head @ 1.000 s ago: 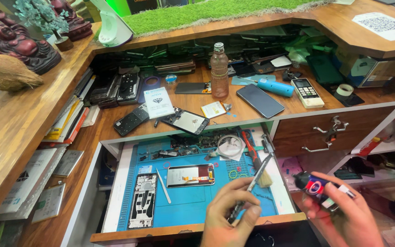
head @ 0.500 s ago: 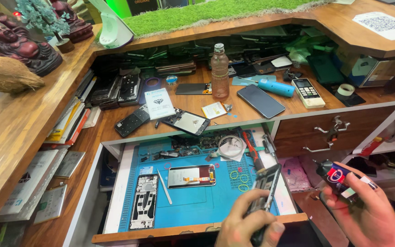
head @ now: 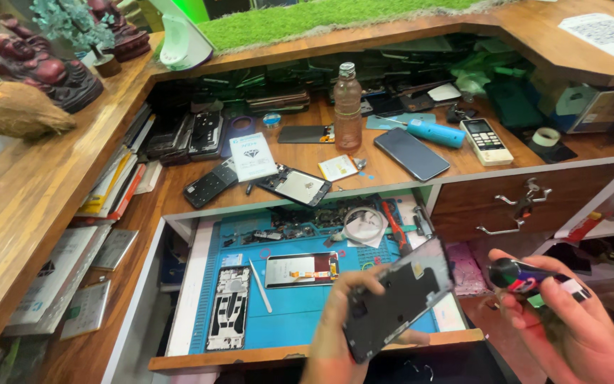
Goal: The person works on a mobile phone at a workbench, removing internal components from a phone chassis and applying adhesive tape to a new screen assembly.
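My left hand (head: 339,334) holds a dark phone screen panel (head: 396,299), tilted, above the front edge of the open drawer. My right hand (head: 573,331) grips a small black tool with a red and green band (head: 524,276), off to the right of the drawer. Inside the drawer a blue work mat (head: 300,309) carries a phone display with an orange flex cable (head: 301,269), an opened phone body (head: 227,317), a white spudger (head: 260,286) and a tape roll (head: 364,225).
The wooden desk (head: 307,160) holds a plastic bottle (head: 347,107), several phones, a blue tube (head: 435,133), a white remote-like device (head: 485,141) and tape (head: 546,136). A shut drawer with a metal handle (head: 516,206) is at right. Books (head: 111,185) stack at left.
My left hand has turned the screen panel from edge-on to face its flat back toward me. My right hand with the small tool has shifted slightly right and lower.
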